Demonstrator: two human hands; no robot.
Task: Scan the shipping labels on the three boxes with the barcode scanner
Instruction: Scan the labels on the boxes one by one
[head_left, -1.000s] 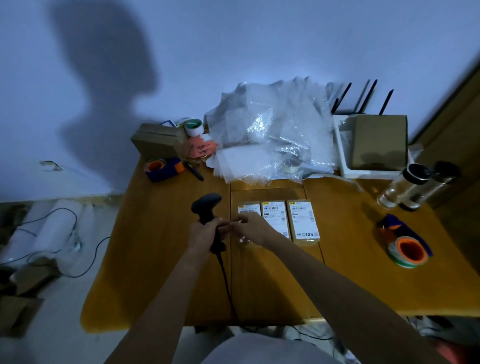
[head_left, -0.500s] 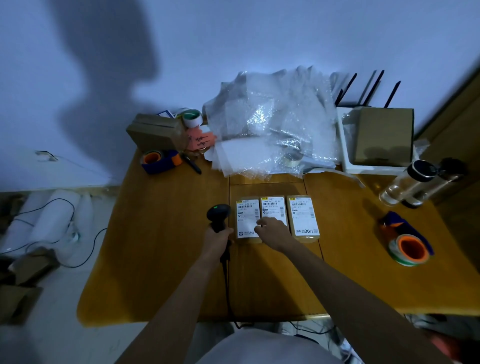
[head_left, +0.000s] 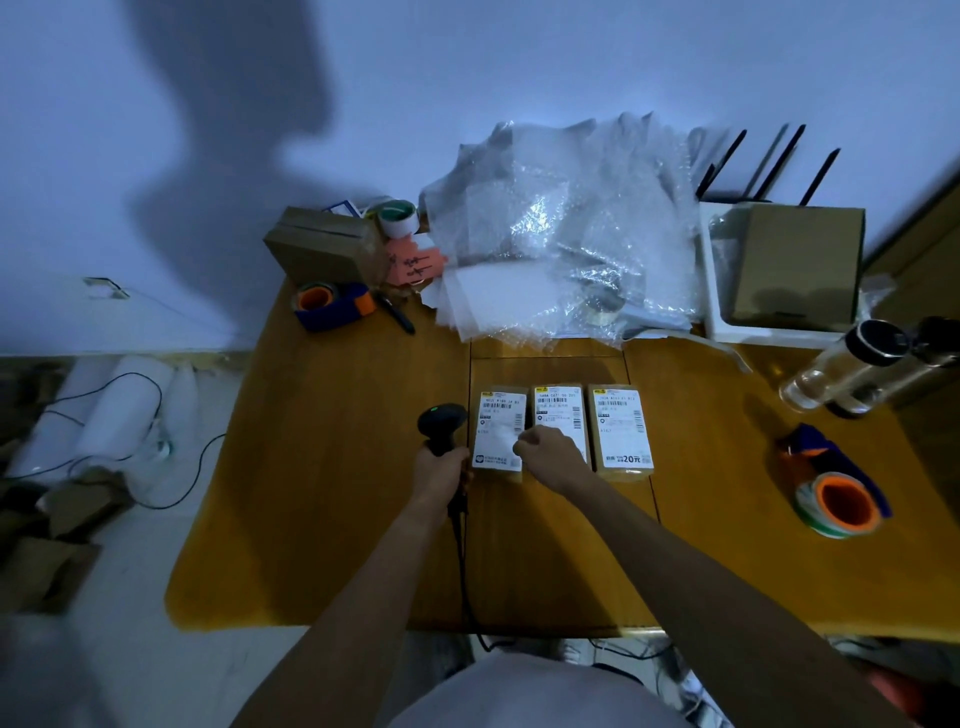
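Observation:
Three small brown boxes with white shipping labels lie side by side on the wooden table: the left box (head_left: 497, 426), the middle box (head_left: 558, 408) and the right box (head_left: 621, 428). My left hand (head_left: 440, 470) grips the handle of the black barcode scanner (head_left: 441, 423), whose head with a green light sits just left of the left box. The scanner's cable runs back off the table's near edge. My right hand (head_left: 553, 456) is closed and rests over the lower part of the middle box, touching the left box's edge.
Bubble wrap (head_left: 561, 228) is piled at the back. A cardboard box (head_left: 324, 244) and tape dispenser (head_left: 332, 304) sit back left. A white tray with a box (head_left: 797, 265), two bottles (head_left: 852, 371) and a tape roll (head_left: 839, 501) are on the right.
The scanner in my left hand has moved right and closer to the left box, its green light on. My right hand left the scanner and settled on the boxes.

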